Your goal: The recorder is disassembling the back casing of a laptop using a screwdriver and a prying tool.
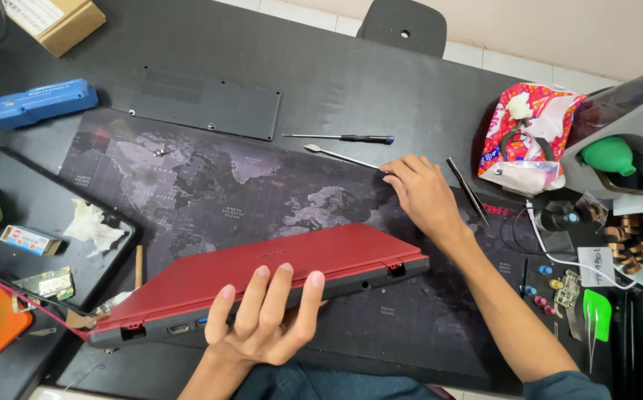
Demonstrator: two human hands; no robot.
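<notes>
Keep your left hand [266, 315] clamped on the red laptop's [262, 278] near edge, tilted above the desk mat [210, 185], while your right hand's [421, 194] spread fingers reach the metal spudger [340, 156] squarely

Left hand [266, 315] curled, fingers spread upward; right hand [421, 194] flat, palm down, arm outstretched

Black table [321, 59] – map-print mat [210, 185], cardboard box [55, 22], blue tool [40, 102].

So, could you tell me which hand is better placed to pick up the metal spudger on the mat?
Probably the right hand: its fingertips lie at the metal spudger, while the left hand is holding up the red laptop.
</notes>
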